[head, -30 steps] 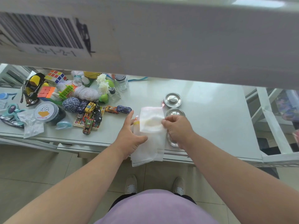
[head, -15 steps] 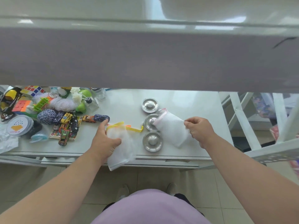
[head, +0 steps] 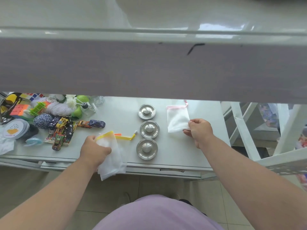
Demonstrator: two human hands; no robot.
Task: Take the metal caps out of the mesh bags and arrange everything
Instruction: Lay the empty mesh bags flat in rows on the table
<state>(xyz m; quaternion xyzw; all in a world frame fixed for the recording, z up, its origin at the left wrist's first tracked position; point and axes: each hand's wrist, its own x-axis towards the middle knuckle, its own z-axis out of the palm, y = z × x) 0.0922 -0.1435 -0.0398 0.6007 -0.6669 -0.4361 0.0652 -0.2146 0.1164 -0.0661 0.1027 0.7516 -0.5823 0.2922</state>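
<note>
Three round metal caps lie in a line down the middle of the table: far cap [head: 146, 111], middle cap [head: 149, 129], near cap [head: 146, 149]. My left hand [head: 93, 150] grips a white mesh bag with a yellow drawstring [head: 111, 156] at the table's front edge, left of the caps; part of it hangs over the edge. My right hand [head: 198, 130] pinches the near corner of a white mesh bag with a pink drawstring [head: 177, 118], which lies flat on the table right of the caps.
Clutter fills the table's left: toy cars [head: 62, 130], twine balls [head: 43, 120], puzzle cubes [head: 19, 109], a round lidded tin [head: 15, 128], small glass bottles [head: 98, 100]. An overhead shelf [head: 149, 67] blocks the upper view. A white rack frame [head: 245, 130] stands to the right.
The two bags, held together a second ago, have been pulled apart. My right hand carried the pink-string bag right and laid it flat. My left hand keeps the yellow-string bag.
</note>
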